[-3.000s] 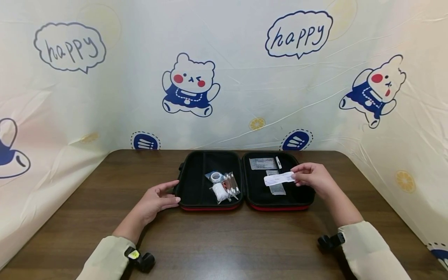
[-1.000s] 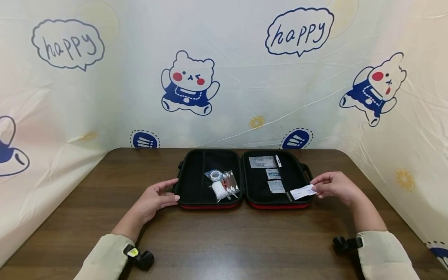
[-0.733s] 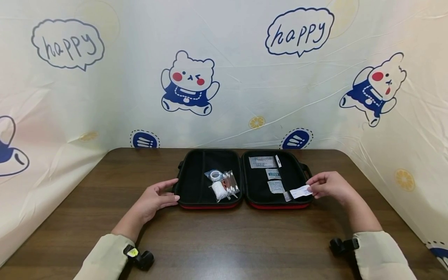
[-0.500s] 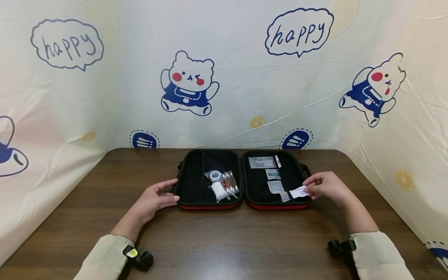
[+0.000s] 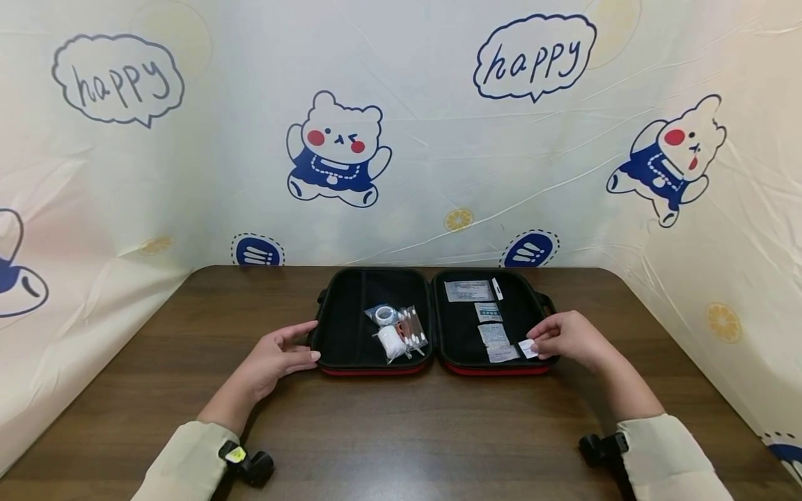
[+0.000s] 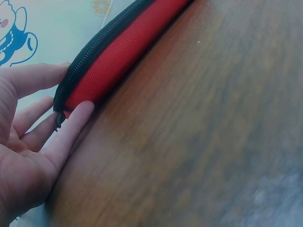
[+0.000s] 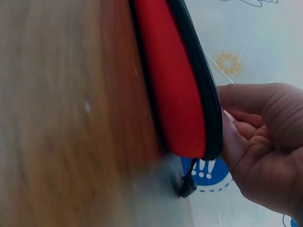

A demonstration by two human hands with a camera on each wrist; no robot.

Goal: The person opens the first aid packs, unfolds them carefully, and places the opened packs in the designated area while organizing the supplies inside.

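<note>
A first-aid-style zip case (image 5: pixel 338 316), black inside and red outside, lies spread open on the table. My right hand (image 5: pixel 567 339) pinches the end of a slim white paper packet (image 5: pixel 528 348) at the front of the right half. A black elastic strap crosses the packet, whose other end (image 5: pixel 503 354) shows left of it. My left hand (image 5: pixel 278 353) touches the case's left side with thumb and fingertips; in the left wrist view, its thumb (image 6: pixel 83 113) lies on the red wall (image 6: pixel 109 71). The packet is hidden behind the case wall (image 7: pixel 173 85) in the right wrist view.
Several flat printed packets (image 5: pixel 468 291) and a slim white stick (image 5: pixel 497 289) sit in the right half. The left half holds clear bags with a white tape roll (image 5: pixel 385 315), a white wad (image 5: pixel 391 343) and cotton swabs (image 5: pixel 413 327). A patterned cloth (image 5: pixel 426 139) hangs behind the table.
My right hand has brought the packet to the front of the right half and moved left, sliding more of it past the strap. The left hand stays at the case's side.
</note>
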